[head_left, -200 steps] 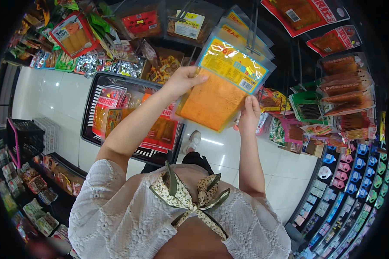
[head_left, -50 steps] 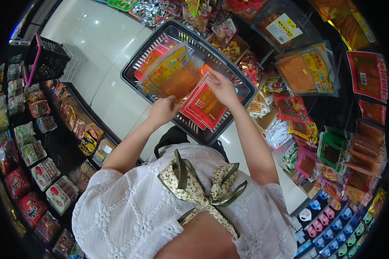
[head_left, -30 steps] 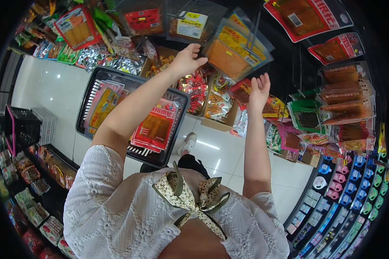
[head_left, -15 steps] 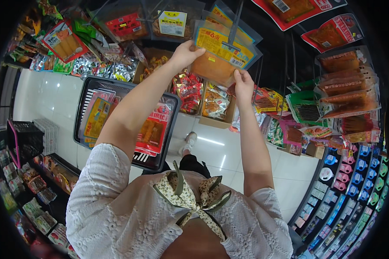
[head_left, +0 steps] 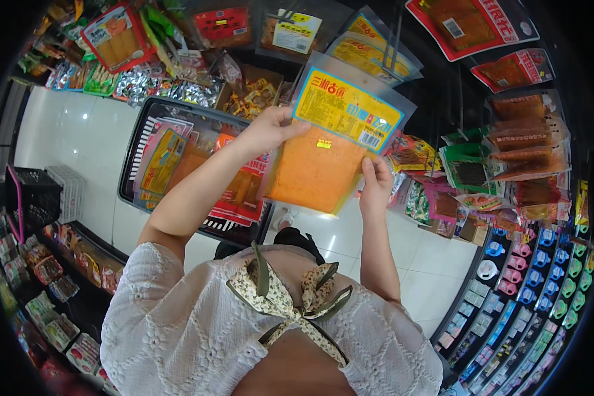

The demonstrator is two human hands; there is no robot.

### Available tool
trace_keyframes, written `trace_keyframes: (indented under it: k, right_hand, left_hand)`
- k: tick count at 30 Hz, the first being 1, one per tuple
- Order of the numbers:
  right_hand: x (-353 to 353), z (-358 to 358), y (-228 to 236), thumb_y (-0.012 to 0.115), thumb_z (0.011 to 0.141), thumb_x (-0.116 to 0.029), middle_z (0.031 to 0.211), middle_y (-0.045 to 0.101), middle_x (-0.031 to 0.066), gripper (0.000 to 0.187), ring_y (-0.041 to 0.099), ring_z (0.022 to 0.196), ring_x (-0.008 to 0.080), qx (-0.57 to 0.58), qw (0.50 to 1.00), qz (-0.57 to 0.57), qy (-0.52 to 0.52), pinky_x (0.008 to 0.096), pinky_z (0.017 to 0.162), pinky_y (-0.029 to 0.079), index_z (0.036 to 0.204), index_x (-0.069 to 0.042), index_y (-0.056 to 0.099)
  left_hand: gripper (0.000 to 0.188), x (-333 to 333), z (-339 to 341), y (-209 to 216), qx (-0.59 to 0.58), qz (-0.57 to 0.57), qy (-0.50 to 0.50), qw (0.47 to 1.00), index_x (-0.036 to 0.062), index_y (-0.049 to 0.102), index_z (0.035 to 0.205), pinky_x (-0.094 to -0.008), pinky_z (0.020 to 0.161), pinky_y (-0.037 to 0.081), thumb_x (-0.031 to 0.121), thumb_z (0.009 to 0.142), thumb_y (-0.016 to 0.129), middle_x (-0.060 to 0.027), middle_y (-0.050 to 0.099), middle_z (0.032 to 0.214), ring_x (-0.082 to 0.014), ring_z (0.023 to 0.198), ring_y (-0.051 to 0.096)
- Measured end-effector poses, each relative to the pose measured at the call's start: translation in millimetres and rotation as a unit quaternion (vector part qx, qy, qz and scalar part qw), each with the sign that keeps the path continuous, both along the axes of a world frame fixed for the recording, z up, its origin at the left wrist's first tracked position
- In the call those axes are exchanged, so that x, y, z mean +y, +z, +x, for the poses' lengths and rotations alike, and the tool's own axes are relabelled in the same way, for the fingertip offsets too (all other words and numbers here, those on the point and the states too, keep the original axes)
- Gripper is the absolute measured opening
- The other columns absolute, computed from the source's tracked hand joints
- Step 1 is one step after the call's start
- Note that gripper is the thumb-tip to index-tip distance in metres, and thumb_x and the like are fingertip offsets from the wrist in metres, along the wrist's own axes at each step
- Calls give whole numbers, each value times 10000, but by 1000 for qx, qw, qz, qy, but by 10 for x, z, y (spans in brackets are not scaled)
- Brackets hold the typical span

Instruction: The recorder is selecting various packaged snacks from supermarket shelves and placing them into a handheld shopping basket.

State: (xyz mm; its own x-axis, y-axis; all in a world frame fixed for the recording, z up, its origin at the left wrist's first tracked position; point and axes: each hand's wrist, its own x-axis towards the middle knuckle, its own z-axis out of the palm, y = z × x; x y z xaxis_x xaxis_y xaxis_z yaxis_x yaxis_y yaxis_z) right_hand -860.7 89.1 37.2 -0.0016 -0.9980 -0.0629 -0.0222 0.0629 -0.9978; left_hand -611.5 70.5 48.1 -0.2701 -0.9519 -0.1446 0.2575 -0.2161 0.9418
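Head view. Item: flat orange snack packet (head_left: 318,170) with yellow label, off its peg, not yet in basket. My left hand (head_left: 270,129) grips its top corner; my right hand (head_left: 375,183) pinches its right edge. Black shopping basket (head_left: 133,153) below already holds several packets.

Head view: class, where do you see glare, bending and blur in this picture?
Head view: ceiling light glares off the white floor tiles; shelf edges bend toward the dark round rim; the orange packet, held by the left hand and right hand, is sharp, while goods near the rim blur.
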Motion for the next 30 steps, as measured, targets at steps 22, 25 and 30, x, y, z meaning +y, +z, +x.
trace_keyframes:
  k: [22,25,30]
  right_hand:
    - [329,2308,-101,590,783,-77,658,491,-19,102,405,581,28,51,935,-76,344,184,519,337,813,20,587]
    - [313,2602,-115,599,765,-85,640,481,20,104,431,575,64,103,910,-118,385,211,523,357,815,5,585]
    - [228,2964,-450,602,735,-84,711,541,89,112,522,643,192,136,881,-173,418,275,604,414,808,-4,576]
  left_hand:
    - [222,2202,1595,-64,-50,19,359,932,26,575,1030,-238,751,438,136,838,556,-20,606,950,-83,848,551]
    - [216,2392,1648,-273,-116,-3,399,909,30,577,1025,-236,729,440,129,834,562,-19,607,939,-74,835,544]
    - [252,2596,1686,-488,-286,-6,392,874,5,557,1035,-231,690,436,100,802,572,-62,616,893,-82,788,540]
